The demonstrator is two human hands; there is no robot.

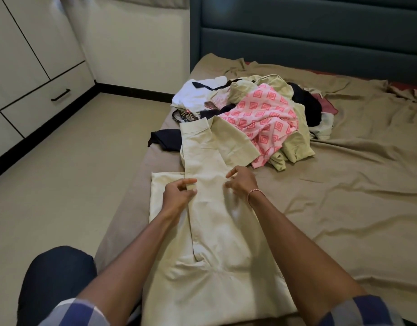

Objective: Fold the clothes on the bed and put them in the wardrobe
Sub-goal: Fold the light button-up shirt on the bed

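Observation:
A cream long-sleeved shirt point(214, 243) lies flat along the near left side of the bed point(343, 208), one sleeve folded lengthwise over its body. My left hand point(179, 196) pinches the sleeve's left edge between thumb and fingers. My right hand point(241, 184) hovers over the sleeve's right edge with curled fingers; whether it pinches cloth I cannot tell. Beyond the shirt sits a heap of unfolded clothes point(261, 114), with a pink patterned garment point(266, 118) on top. The white wardrobe point(26, 67) stands at the left across the floor.
A dark garment point(166, 140) lies at the bed's left edge beside the shirt's cuff. The teal padded headboard point(308, 31) rises behind the heap. The tan sheet is rumpled on the right. My knee point(54, 278) in dark trousers is at the lower left.

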